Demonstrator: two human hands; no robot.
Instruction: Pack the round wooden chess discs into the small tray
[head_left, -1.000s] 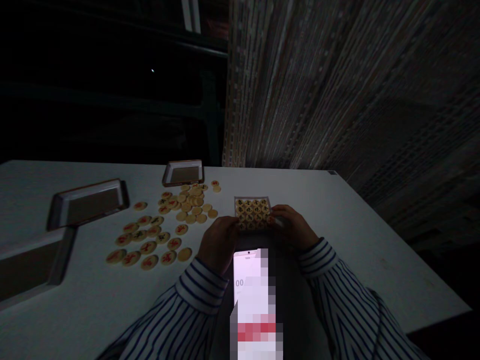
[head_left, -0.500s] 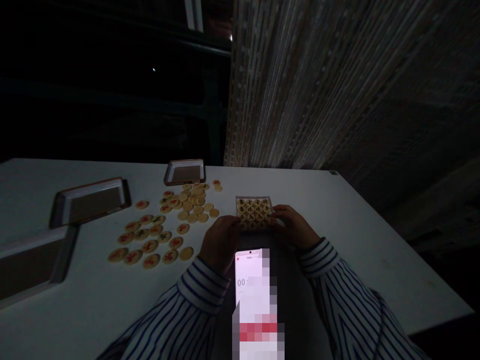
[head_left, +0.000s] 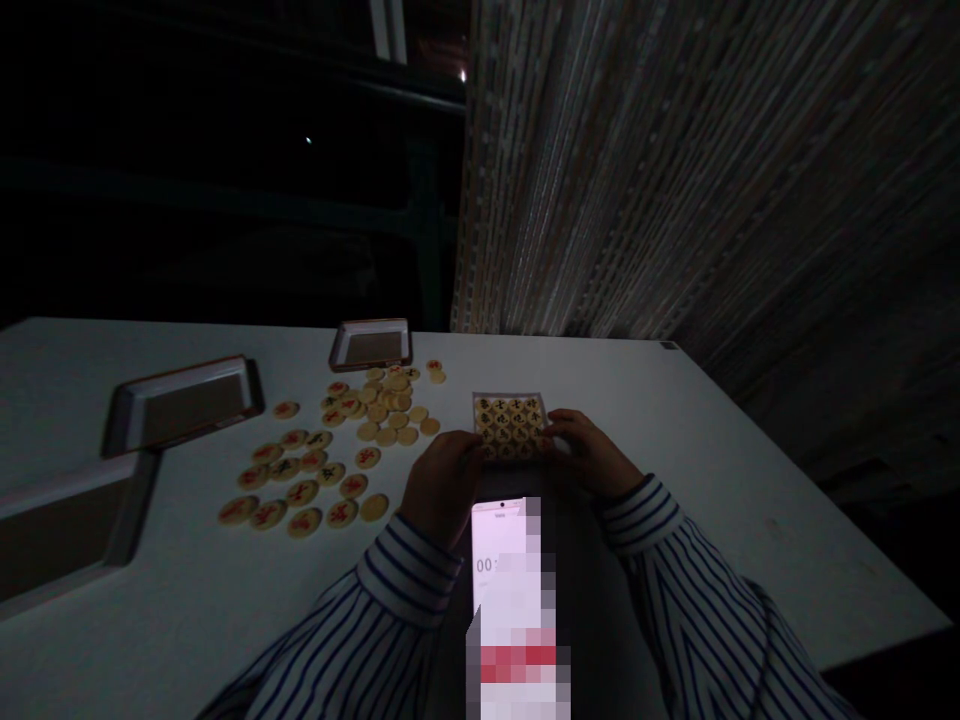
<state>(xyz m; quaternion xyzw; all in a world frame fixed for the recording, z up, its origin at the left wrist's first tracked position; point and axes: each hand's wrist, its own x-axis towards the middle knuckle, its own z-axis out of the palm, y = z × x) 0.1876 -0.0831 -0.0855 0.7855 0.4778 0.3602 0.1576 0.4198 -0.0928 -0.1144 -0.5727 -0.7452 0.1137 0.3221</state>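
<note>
A small box (head_left: 508,395) on the white table holds rows of Chinese chess pieces (head_left: 511,421), their dark characters facing up. My left hand (head_left: 444,482) is closed at the box's lower left corner, thumb and fingertips on its edge. At the lower right corner, the bent fingers of my right hand (head_left: 596,458) close on the other side. Parts of the box's near edge are hidden by fingers and shadow. Loose round pieces (head_left: 302,492) with red or black characters lie spread to the left. Behind them is a heap of pieces (head_left: 384,400), many blank side up.
A lit phone (head_left: 504,580) lies between my forearms, partly blurred out. Three shallow trays stand around the pieces: a far tray (head_left: 371,348), a left tray (head_left: 187,405) and a near-left tray (head_left: 64,530). A string curtain (head_left: 600,180) hangs beyond the white table (head_left: 690,570).
The view has shifted very slightly. Both hands stay at the box, and my right fingertips have moved a little at its lower right corner.
</note>
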